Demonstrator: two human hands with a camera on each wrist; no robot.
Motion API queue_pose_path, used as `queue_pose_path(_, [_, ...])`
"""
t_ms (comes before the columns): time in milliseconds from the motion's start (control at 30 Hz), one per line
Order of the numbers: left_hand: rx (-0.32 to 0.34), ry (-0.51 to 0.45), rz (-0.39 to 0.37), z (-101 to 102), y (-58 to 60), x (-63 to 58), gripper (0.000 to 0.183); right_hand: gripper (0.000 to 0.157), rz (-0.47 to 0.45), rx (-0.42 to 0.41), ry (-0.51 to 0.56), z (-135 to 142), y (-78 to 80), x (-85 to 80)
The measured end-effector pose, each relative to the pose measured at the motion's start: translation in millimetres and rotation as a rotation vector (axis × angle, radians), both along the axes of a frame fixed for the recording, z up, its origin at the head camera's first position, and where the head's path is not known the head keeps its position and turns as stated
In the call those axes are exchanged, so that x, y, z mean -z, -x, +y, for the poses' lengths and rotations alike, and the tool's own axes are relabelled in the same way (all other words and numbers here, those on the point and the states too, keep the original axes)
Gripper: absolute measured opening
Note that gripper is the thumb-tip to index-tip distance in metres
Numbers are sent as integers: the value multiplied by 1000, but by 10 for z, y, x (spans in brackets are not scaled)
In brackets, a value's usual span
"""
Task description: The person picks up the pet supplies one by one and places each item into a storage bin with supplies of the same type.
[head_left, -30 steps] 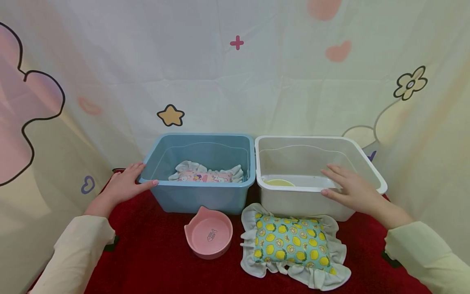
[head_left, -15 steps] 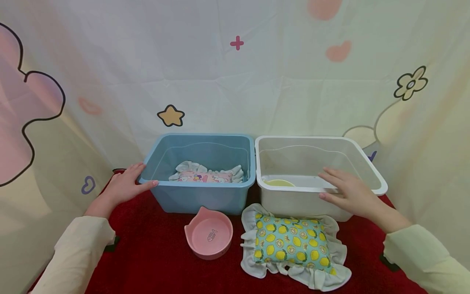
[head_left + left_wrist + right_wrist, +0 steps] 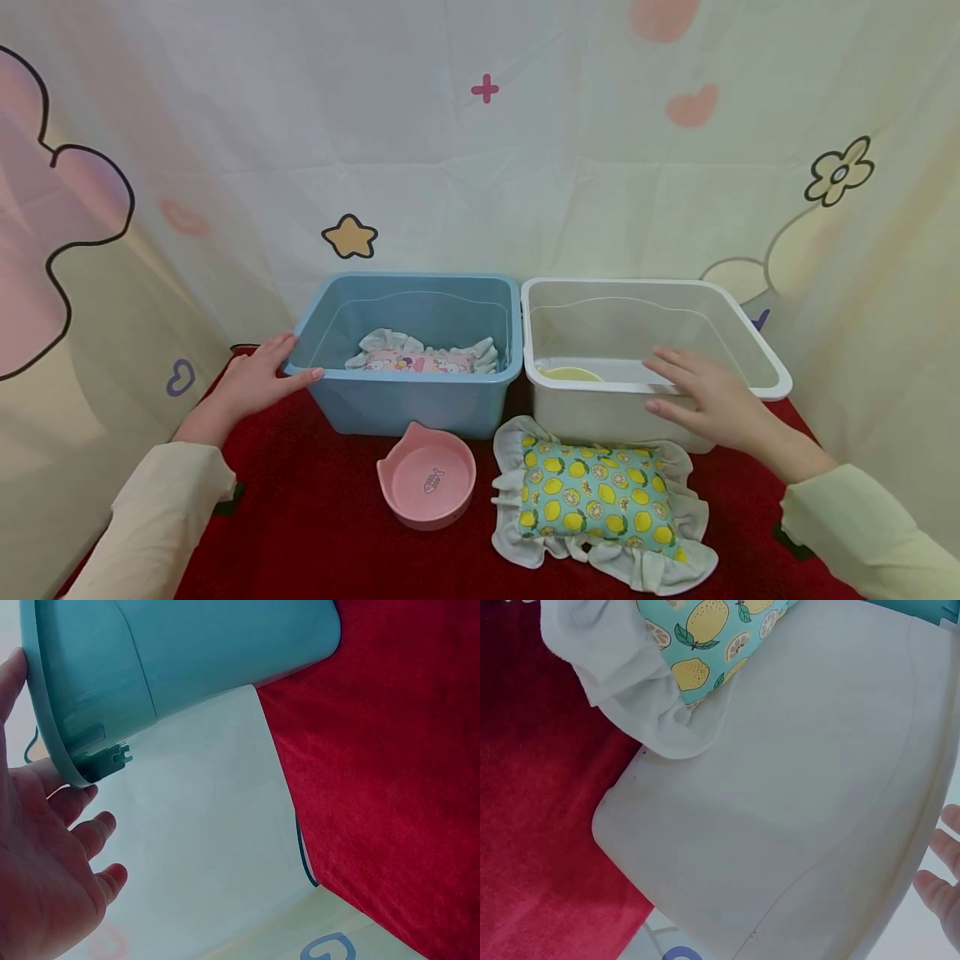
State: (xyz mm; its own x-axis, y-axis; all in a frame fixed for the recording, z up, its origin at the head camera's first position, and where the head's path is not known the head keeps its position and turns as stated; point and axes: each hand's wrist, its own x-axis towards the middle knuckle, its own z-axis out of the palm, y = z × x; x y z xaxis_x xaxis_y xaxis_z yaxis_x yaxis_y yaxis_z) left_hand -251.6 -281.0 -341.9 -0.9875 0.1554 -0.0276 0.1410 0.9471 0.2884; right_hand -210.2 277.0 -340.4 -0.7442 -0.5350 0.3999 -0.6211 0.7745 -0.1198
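On the red cloth (image 3: 315, 517), the blue tub (image 3: 405, 404) and the white tub (image 3: 592, 412) stand side by side, a frilled lemon-print cushion (image 3: 592, 496) just in front of the white one and a pink cat-eared bowl (image 3: 412, 492) before the blue. For hands placed like this, a light touch seems best; pressing hard on a rim could tip a tub. The left hand (image 3: 255, 375) lies relaxed, its thumb on the blue tub's front rim and fingers spread around the outer corner. The right hand (image 3: 705, 396) grips nothing, fingers extended and slightly apart by the white tub's front rim; whether they touch it, I cannot tell.
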Motion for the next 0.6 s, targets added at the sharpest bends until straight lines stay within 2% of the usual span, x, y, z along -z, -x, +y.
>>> queue_pose_path(600, [-7,-15,-2,20,-16,-17,88,54,-4,11,-12,-107,-78,33])
